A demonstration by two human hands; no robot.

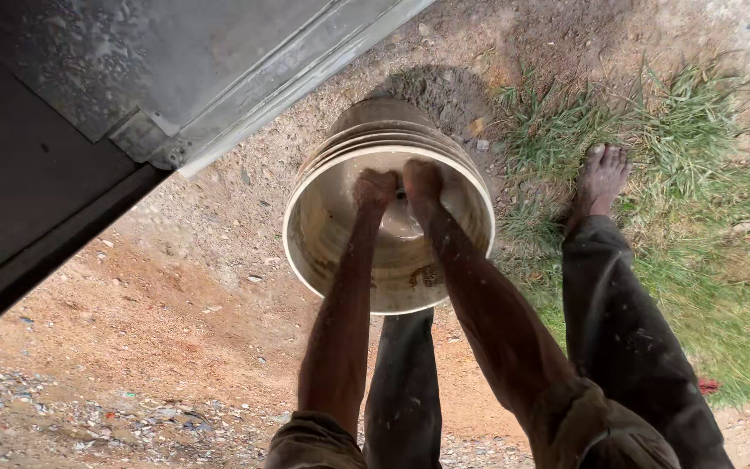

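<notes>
Here I see both my left hand and right hand clenched inside the bucket, on bare ground just beside the metal panel; grass lies to the right.

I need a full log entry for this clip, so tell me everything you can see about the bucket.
The bucket is round, pale cream and looks like plastic, with raised ribs below its rim. It is tilted, mouth toward the camera, above bare sandy ground beside grass. Its inside is stained, with dark grime low on the wall. Both hands are inside: the left hand and right hand press near the bottom, fingers curled.
</notes>
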